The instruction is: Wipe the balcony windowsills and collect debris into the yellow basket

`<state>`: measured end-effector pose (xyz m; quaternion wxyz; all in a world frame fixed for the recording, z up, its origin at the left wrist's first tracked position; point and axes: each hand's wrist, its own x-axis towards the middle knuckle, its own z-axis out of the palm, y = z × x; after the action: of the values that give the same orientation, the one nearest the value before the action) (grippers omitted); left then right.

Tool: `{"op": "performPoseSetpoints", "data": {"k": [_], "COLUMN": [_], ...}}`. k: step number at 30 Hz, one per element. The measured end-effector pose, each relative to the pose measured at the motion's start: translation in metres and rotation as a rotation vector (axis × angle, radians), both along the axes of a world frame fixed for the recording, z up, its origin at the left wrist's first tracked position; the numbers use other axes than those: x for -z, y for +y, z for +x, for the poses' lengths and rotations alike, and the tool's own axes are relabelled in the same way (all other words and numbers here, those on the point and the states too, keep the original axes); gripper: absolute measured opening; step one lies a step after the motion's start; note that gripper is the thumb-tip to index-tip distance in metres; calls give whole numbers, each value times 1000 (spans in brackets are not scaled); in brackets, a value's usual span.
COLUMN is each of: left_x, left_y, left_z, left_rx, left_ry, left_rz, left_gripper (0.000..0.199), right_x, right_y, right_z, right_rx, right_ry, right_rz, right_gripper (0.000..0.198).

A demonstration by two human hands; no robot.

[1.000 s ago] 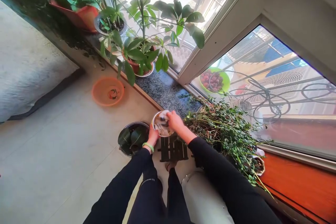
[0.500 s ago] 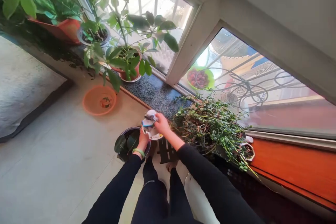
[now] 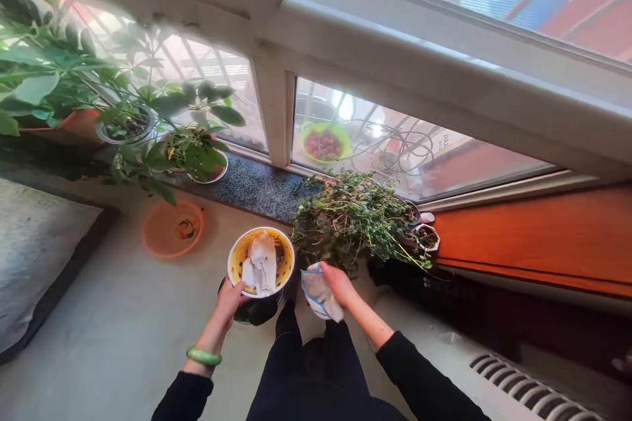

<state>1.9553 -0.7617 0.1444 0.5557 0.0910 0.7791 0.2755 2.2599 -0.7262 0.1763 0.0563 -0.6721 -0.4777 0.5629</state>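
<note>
My left hand (image 3: 233,297) grips the rim of a round bowl (image 3: 237,256), white outside and yellow with dark spots inside. A crumpled whitish tissue or cloth (image 3: 261,263) lies in the bowl, along with some dark brown bits. My right hand (image 3: 336,283) is closed on a whitish cloth with blue edging (image 3: 318,293), which hangs down just right of the bowl. Under the bowl, a dark bucket (image 3: 259,310) stands on the floor, mostly hidden.
An orange basin (image 3: 162,240) with a few leaves sits on the floor at left. A bushy trailing plant (image 3: 358,214) spreads over the dark stone sill (image 3: 257,187). Several potted plants stand further left. A ribbed white radiator (image 3: 528,385) is at lower right.
My hands have moved apart. The bowl has come into full view, tilted toward me in my left hand, while the blue-edged cloth has moved right with my right hand. The view has shifted.
</note>
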Motion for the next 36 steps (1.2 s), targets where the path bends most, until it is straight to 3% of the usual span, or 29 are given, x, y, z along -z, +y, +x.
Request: {"op": "performPoseSetpoints", "data": {"k": [3,7,13,17,22,26,31,36], "left_x": [-31,-58,-80,-84,-75,-69,-56,-31], "left_y": [5,12,13,10,18,34,59,76], "left_z": [23,66,127,161,211,265,322,347], "left_rx": [203,429,628,699,577,473,58,-121], "left_ry": [-98,-111,-231,-362,-294,-473,-486,-254], "left_rz": [22,99,145,201,200,175,-11,36], "left_gripper": [56,65,74,63,30,20,21,25], "right_x": [-20,-44,-62,-59,-53,-53,-51,-42], "right_y": [-9,-30,-72,-105,-143,-160,-153,-133], "right_z": [13,36,84,125,179,212,231,241], "right_rx": [-100,-110,-66,19,191,254,171,85], "right_ry": [-88,-61,-134,-171,-195,-233,-295,-305], "right_rz": [28,47,72,19,-28,-75,-103,-92], "right_gripper": [54,54,40,40,38,40,47,49]}}
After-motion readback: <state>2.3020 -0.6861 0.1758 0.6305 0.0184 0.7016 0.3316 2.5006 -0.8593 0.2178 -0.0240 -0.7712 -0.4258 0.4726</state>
